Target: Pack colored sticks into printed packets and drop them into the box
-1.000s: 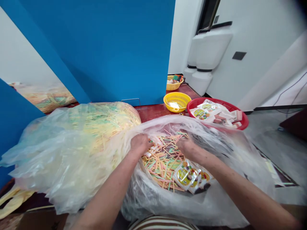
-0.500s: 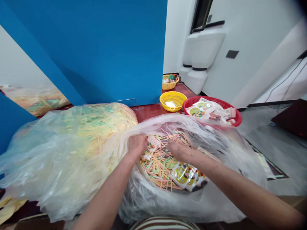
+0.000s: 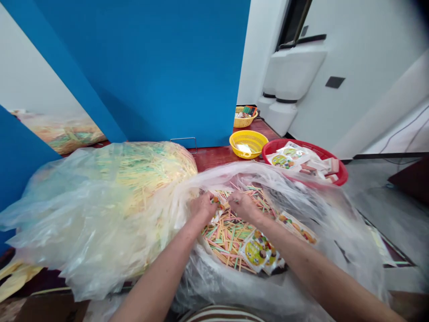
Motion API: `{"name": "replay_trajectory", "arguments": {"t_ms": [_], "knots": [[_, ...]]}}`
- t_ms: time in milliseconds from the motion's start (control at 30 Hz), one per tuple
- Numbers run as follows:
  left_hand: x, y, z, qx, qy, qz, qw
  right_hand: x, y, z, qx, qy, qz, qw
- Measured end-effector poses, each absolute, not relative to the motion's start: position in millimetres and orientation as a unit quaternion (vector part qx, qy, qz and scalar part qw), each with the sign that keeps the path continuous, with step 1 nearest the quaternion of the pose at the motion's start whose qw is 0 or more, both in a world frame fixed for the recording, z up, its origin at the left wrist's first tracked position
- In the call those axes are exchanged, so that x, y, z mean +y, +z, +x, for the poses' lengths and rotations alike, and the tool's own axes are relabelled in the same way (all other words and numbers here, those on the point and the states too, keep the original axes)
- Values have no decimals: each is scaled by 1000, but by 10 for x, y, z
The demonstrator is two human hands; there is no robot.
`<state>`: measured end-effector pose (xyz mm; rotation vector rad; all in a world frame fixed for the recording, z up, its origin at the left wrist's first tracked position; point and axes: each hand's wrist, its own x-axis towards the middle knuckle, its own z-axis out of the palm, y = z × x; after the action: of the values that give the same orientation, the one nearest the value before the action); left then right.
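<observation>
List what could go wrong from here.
1. Loose sticks could spill if the slack rim of the open plastic bag sags.
2. The small packet at the left hand might slip among those sticks.
3. Pulling the bag may drag the red basket, since its plastic appears to overlap the basket's near edge.

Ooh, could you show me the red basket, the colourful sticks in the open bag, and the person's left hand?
Red basket (image 3: pixel 342 173): head view, on its right-hand wall.
Colourful sticks (image 3: pixel 228 239): head view, mid-pile.
Left hand (image 3: pixel 203 205): head view, on the hand's back.
</observation>
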<state>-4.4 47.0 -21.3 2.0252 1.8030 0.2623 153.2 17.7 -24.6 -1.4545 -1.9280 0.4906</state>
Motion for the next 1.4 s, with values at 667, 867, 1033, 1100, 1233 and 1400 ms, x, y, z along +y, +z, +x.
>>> {"name": "replay_trajectory", "arguments": {"t_ms": [667, 867, 1033, 1100, 1233, 1400], "knots": [[322, 225, -307, 501, 421, 714, 248, -150, 346, 1616, -433, 552, -401, 589], [204, 205, -249, 468, 394, 642, 461, -110, 553, 1619, -618, 293, -430, 589], [123, 226, -323, 439, 378, 692, 431, -67, 686, 1609, -765, 51, -386, 513], [116, 208, -338, 443, 374, 699, 420, -83, 666, 1604, -785, 25, -369, 497], [108, 135, -322, 453, 366, 667, 464, -143, 589, 1610, -768, 28, -397, 501], [66, 138, -331, 437, 361, 701, 433, -162, 618, 1600, -769, 10, -402, 497]]}}
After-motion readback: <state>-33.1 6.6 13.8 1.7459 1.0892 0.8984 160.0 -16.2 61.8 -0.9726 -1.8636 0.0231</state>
